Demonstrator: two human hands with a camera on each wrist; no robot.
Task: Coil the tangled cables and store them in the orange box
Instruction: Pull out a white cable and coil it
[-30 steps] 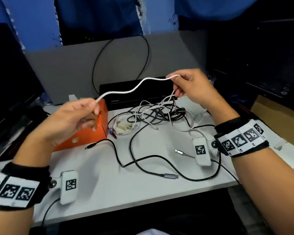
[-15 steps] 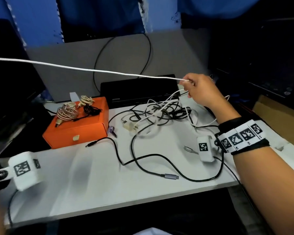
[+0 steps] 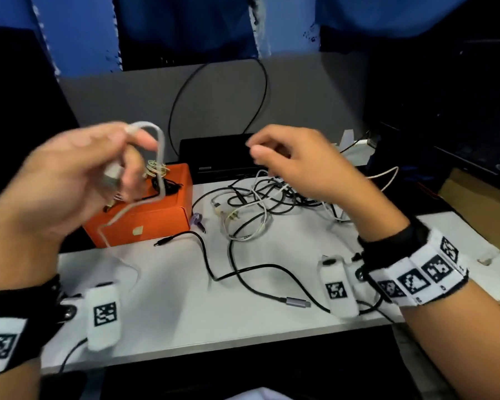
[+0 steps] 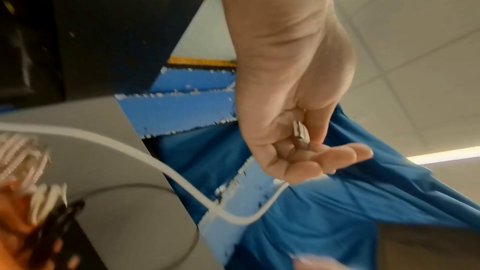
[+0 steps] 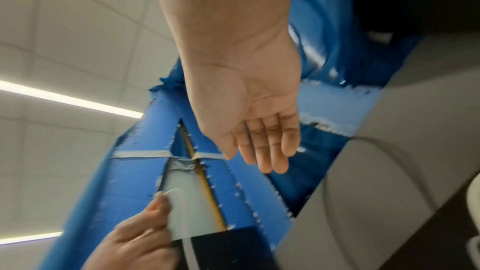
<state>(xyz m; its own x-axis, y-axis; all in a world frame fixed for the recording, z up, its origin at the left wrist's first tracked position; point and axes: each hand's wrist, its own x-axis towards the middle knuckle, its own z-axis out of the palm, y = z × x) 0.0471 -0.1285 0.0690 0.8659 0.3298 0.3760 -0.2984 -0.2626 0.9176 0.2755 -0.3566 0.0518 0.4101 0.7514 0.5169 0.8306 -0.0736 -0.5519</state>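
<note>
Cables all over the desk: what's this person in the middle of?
A person is sorting cables at a white table. The left hand holds one white cable, bent into a loop, with its metal plug against the fingers; the rest trails down to the table. The right hand hovers above the tangled pile of black and white cables and holds nothing. A few coiled cables already lie on the closed orange box.
</note>
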